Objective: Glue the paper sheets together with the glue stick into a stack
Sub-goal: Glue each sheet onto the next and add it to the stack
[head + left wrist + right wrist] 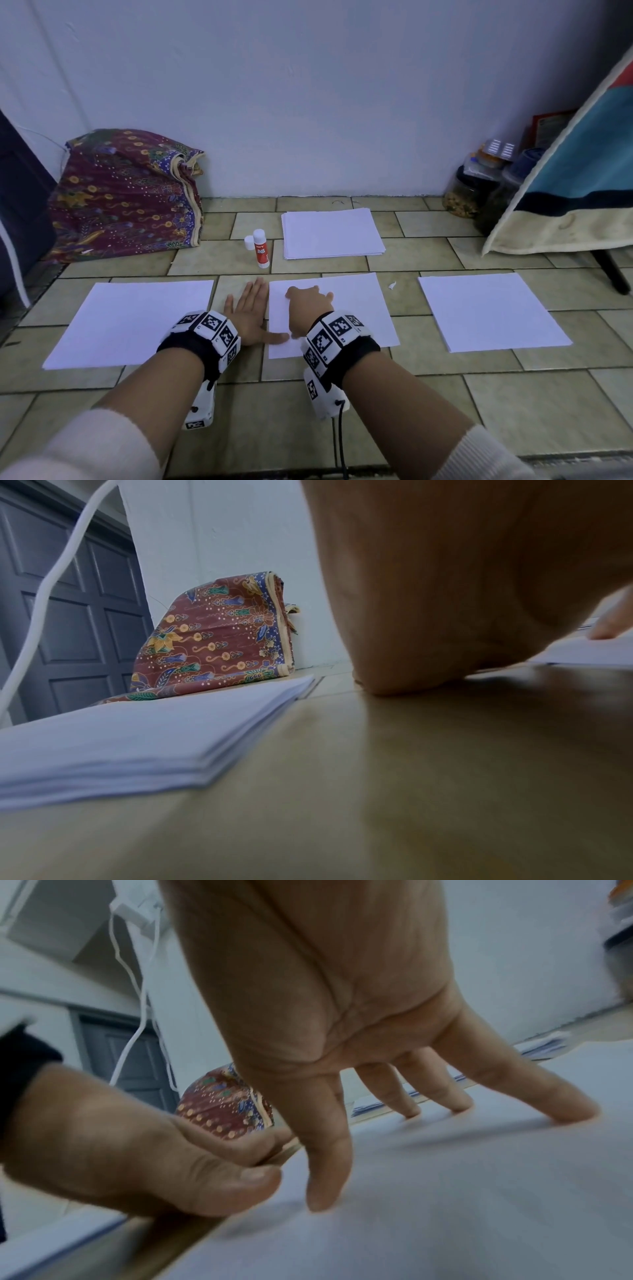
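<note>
Paper sheets, smooth, white and rectangular, lie on the glazed tile floor [342, 428]; the middle sheet [359, 308] sits under the right hand [308, 308], fingertips [575, 1115] pressing, nothing gripped. The left hand [251, 313] lies flat, thumb on its edge. A capless cylindrical glue stick [261, 248] stands just beyond

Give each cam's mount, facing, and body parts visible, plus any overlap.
Head: looks down at floor, both forearms, left hand, right hand on middle paper.
Left wrist: floor level, palm, left paper stack.
Right wrist: low, fingertips on paper, left thumb.
Shared: batik cloth in all three.
</note>
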